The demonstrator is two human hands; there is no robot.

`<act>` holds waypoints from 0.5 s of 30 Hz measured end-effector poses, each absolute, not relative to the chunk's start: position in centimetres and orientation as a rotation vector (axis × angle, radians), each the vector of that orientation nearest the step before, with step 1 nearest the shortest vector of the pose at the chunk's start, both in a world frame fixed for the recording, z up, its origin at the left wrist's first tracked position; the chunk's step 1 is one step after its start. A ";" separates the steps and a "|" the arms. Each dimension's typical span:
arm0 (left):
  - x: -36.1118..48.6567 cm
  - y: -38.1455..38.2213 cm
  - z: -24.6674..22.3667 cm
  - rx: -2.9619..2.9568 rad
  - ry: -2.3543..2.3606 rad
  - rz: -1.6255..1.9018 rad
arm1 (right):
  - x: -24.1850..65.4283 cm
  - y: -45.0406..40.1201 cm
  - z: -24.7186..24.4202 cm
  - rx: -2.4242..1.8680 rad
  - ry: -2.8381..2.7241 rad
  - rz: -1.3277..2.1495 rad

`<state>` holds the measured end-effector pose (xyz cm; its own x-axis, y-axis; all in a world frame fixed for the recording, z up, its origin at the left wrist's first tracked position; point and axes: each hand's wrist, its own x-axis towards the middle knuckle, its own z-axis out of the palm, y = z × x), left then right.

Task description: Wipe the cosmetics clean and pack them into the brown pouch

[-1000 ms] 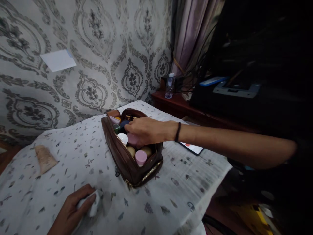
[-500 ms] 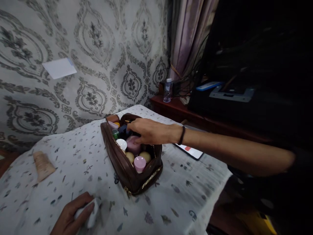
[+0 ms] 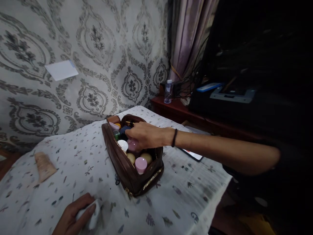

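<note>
A brown leather toiletry bag point(image 3: 119, 166) stands unzipped on the patterned white cloth. My right hand point(image 3: 143, 135) reaches into it from the right, fingers curled downward among the contents; their tips are hidden, so what they grip cannot be made out. Around those fingers are a dark blue item point(image 3: 124, 129), a pink rounded item point(image 3: 132, 145) and a white-lidded jar point(image 3: 123, 145). Nearer the front lie a pink-lidded jar point(image 3: 141, 165) and two yellowish round items point(image 3: 146, 158). At the lower left, my left hand point(image 3: 73, 213) is closed on a crumpled white tissue point(image 3: 94, 215).
A beige squeeze tube point(image 3: 44, 166) lies on the cloth at left. A phone with a lit screen point(image 3: 193, 154) is partly behind my right forearm. On the red-brown table point(image 3: 181, 109) stands a clear bottle point(image 3: 168, 92). White paper point(image 3: 62, 70) hangs on the wall.
My right hand has shifted slightly and dipped deeper into the bag, its fingers curling down. My left hand keeps the tissue in nearly the same place.
</note>
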<state>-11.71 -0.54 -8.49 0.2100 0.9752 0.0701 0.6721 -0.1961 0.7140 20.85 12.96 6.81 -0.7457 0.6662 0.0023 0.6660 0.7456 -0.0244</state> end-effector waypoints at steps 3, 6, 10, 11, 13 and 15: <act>-11.8 -0.5 -8.8 1.939 1.581 0.785 | 20.9 12.9 6.3 -1.111 -2.895 -0.051; -11.7 -0.5 -8.7 1.947 1.552 0.764 | 21.0 12.8 6.1 -1.144 -2.871 -0.078; -11.3 -0.7 -8.0 1.897 1.558 0.711 | 21.1 13.0 6.8 -1.137 -2.920 0.079; -11.2 -0.7 -8.0 1.891 1.570 0.714 | 21.1 13.1 7.1 -1.137 -2.924 0.141; -11.2 -0.7 -8.0 1.900 1.571 0.729 | 20.9 13.4 7.6 -1.178 -2.859 0.229; -11.2 -0.8 -8.1 1.916 1.547 0.742 | 20.6 13.6 7.7 -1.233 -2.725 0.254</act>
